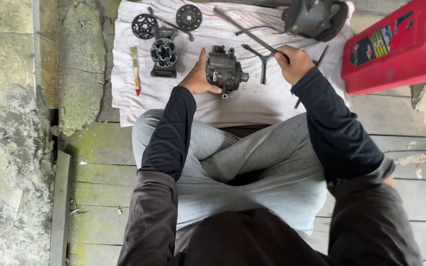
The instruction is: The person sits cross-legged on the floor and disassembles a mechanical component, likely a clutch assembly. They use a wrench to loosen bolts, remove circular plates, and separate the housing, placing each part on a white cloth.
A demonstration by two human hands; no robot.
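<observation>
A red plastic case (400, 47) lay at the upper right, its far end cut off by the frame; a rectangular multicoloured label sat on its lid near the left end, too small to make out; the left hand (199, 76) rested against the left side of a dark grey metal compressor body (224, 71), fingers spread fairly wide and cupping it rather than closing round it; that body stood on a white cloth (124, 93) spread over weathered wooden planks, just ahead of the person's crossed legs in grey trousers; the right hand (294, 61) was curled tight round the lower end of a long thin metal rod (245, 30), which slanted up and to the left; a three-armed wrench (261, 61) lay between the hands, partly covered by the right fingers; farther left sat a ribbed cylindrical housing (164, 53), two dark round discs (144, 26) and a small brush (135, 69) with a red-tipped handle; a larger grey unit (314, 17) at the top was cropped by the frame's edge; mossy, rough concrete ran along the left
</observation>
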